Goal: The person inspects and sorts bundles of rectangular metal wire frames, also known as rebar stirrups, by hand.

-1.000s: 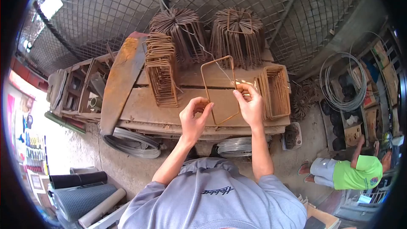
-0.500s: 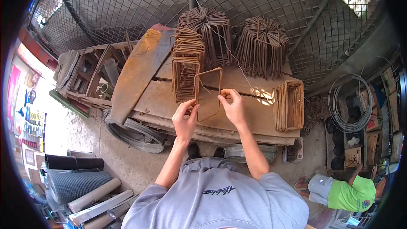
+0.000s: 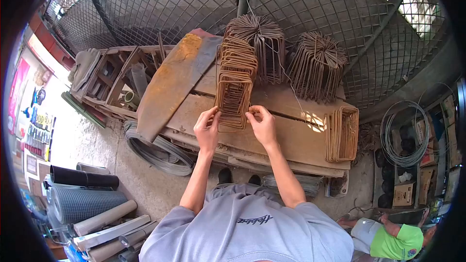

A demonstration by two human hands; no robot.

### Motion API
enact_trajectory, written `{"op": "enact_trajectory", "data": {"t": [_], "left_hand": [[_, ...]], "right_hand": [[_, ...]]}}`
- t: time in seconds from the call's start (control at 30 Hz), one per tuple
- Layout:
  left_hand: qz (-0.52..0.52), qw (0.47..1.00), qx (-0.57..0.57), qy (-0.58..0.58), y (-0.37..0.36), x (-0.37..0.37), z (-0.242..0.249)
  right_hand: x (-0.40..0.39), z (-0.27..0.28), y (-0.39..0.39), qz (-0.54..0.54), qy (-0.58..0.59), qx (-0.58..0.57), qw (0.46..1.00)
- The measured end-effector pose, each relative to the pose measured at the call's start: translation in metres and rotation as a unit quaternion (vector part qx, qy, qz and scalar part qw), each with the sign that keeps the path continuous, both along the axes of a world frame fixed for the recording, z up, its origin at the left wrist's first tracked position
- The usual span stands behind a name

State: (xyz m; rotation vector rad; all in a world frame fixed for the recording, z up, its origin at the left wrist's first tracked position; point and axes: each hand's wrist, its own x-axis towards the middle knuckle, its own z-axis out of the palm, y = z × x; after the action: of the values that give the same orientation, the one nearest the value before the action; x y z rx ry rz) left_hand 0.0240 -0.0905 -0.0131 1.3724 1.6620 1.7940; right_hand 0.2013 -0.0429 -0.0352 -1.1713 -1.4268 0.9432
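Both my hands pinch a rusty rectangular rebar stirrup (image 3: 232, 128) by its two sides. My left hand (image 3: 207, 130) has its fingertips on the left side, and my right hand (image 3: 263, 126) grips the right side. The stirrup stands against the near end of a row of similar stirrups (image 3: 238, 61), so the two are hard to tell apart. They rest on a worn wooden table (image 3: 291, 140). A smaller stack of stirrups (image 3: 342, 133) stands at the table's right end.
Two round bundles of bent bars, one behind the row (image 3: 257, 31) and one farther right (image 3: 319, 63), stand before a mesh fence (image 3: 184, 5). A bent sheet (image 3: 170, 82) lies left. Wire coils (image 3: 158, 153) sit below. A person in a green shirt (image 3: 398, 240) is lower right.
My hands have moved the stirrup away from me and left, from the open tabletop to the near end of the row. The camera view has shifted slightly.
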Motion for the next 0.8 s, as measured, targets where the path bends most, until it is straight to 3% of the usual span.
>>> {"op": "enact_trajectory", "data": {"t": [0.47,0.8], "left_hand": [[-0.035,0.999,-0.017,0.013,0.029,-0.014,-0.015],[-0.031,0.999,-0.027,0.031,0.029,-0.012,-0.014]], "right_hand": [[-0.006,-0.002,0.003,-0.017,-0.067,0.037,0.997],[-0.003,0.009,-0.002,-0.018,-0.054,0.001,0.998]]}}
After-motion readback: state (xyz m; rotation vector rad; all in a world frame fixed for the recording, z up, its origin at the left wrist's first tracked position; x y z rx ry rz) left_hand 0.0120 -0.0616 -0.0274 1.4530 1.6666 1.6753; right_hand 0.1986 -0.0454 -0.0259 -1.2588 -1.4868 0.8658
